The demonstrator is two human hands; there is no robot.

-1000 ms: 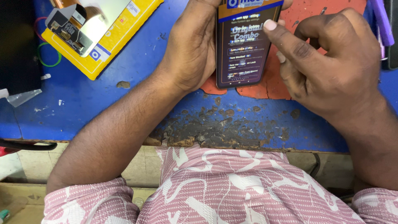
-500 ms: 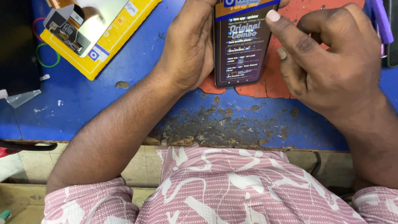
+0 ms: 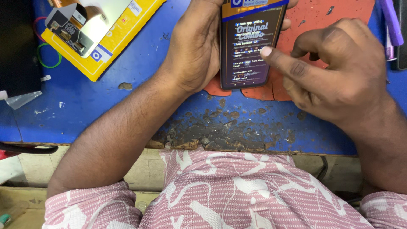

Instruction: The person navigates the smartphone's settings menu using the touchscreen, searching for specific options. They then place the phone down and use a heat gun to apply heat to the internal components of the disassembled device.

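While the left hand [image 3: 199, 46] grips the lit phone [image 3: 250, 42] at top centre, steadying it over the blue desk [image 3: 85, 106], the right hand [image 3: 335, 76], holding nothing, extends a forefinger apparently touching the screen.

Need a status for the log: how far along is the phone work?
Done: smartphone is whole and its screen lit. In hand: left hand grips it over the blue bench; right hand touches the screen with its forefinger. Left: spare display panel lies untouched on its yellow box.
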